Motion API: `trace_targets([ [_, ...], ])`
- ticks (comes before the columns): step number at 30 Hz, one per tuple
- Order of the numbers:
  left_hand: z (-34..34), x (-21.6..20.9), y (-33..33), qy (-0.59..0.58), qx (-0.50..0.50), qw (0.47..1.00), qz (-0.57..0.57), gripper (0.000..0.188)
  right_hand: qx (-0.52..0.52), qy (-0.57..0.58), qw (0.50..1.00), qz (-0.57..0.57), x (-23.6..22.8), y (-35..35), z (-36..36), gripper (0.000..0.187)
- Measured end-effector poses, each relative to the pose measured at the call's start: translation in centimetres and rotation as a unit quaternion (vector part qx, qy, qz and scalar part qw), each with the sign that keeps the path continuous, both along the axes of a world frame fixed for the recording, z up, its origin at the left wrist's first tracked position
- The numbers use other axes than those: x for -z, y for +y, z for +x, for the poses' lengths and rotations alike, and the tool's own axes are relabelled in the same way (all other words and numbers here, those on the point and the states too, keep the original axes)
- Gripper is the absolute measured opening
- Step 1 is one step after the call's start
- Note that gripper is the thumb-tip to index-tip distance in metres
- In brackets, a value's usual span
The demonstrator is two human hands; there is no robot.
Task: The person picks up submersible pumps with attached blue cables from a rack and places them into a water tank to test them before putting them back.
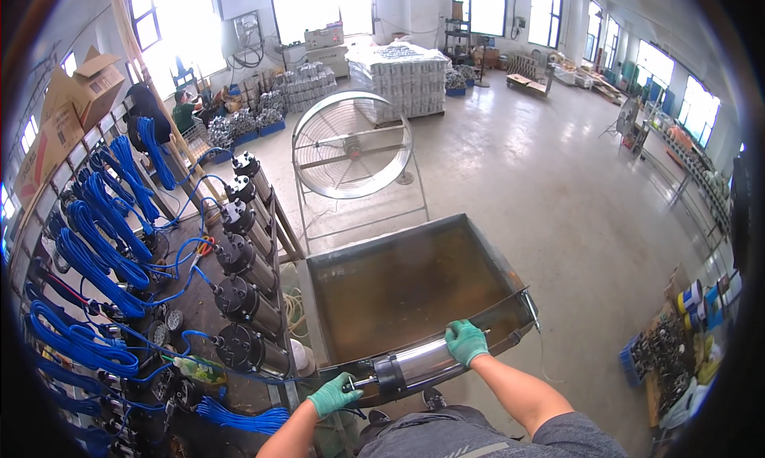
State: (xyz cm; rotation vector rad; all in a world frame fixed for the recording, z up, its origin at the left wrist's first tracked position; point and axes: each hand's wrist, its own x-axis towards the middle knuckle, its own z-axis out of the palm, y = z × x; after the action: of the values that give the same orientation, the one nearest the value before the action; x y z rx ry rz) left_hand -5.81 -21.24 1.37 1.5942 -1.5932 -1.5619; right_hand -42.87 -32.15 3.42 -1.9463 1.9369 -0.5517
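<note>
In the head view, holding a steel cylinder [421, 362] at half past five, lengthwise along the near edge of a tank [492, 251] of murky liquid. Gripping its left end with fingers of the green-gloved left hand [331, 395], at half past six; clasping its right end with fingers of the right hand [466, 342], at five o'clock. Toward eight, in a row, black-capped cylinders [237, 298].

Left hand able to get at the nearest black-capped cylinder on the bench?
Likely yes: little seems between the left hand and the bench cylinder, though that hand holds the shaft of another cylinder.
</note>
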Motion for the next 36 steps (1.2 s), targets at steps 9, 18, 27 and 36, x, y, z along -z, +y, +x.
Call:
trace_targets([
  [9,-1.4,-0.6,0.6,-0.383,0.061,0.911,-0.140,0.039,-0.005,0.001,1.000,-0.016,0.2,-0.1,0.1,0.023],
  [18,0.3,-0.1,0.2,-0.029,-0.050,0.984,0.167,0.050,-0.004,-0.002,1.000,-0.021,0.6,-0.3,-0.1,0.022],
  [27,-0.3,5.2,1.9,0.130,-0.106,0.986,0.000,0.028,-0.004,-0.001,1.000,-0.017,0.5,-0.3,0.0,0.022],
  [36,1.7,2.9,-2.0,-0.194,0.150,0.966,0.084,0.046,-0.006,-0.004,1.000,-0.015,0.3,-0.3,0.1,0.022],
])
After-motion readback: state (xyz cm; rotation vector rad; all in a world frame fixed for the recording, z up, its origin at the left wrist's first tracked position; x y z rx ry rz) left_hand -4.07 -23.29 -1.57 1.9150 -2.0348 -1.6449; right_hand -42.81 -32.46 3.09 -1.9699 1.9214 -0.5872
